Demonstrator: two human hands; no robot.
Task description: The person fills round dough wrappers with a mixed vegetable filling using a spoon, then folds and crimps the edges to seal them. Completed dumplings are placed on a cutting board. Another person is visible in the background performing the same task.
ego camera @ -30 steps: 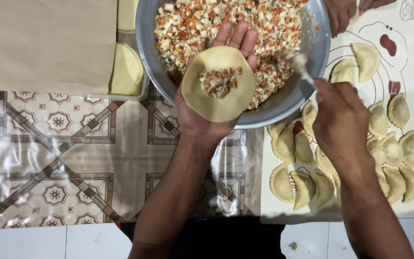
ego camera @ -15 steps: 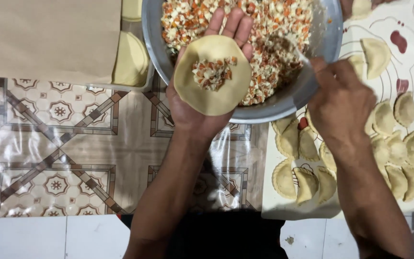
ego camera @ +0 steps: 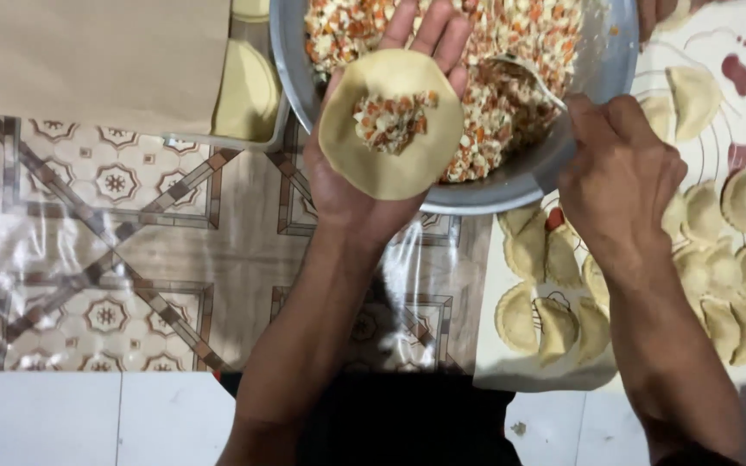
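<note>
At the far left, a sheet of brown paper (ego camera: 88, 52) is laid over the upper left corner of the patterned table covering (ego camera: 131, 259), which is overlaid with clear plastic film. Just right of the paper, a stack of pale dough rounds (ego camera: 248, 91) is held in a shallow tray near the upper edge, touching the rim of the metal bowl (ego camera: 602, 78).

The left hand (ego camera: 364, 173) is held palm up over the near rim of the bowl, fingers stretched out and released rather than curled. A round dough wrapper (ego camera: 390, 129) is carried flat on its palm and fingers, and a small heap of filling (ego camera: 390, 116), chopped white and orange bits, is seen at the wrapper's middle. More of the same mixture is held in the bowl behind the hand.

Further right, a spoon (ego camera: 524, 78) is dipped into the mixture, its handle grasped by the clenched fingers of the right hand (ego camera: 619, 177), which is placed at the bowl's right rim.

Along the right edge, a white mat (ego camera: 710, 52) with red printed shapes is spread, and folded, crimped dumplings (ego camera: 554, 324) are set on it in rows, beneath and beside the right forearm. Another person's fingers (ego camera: 649, 13) are glimpsed at the top edge above the bowl.
</note>
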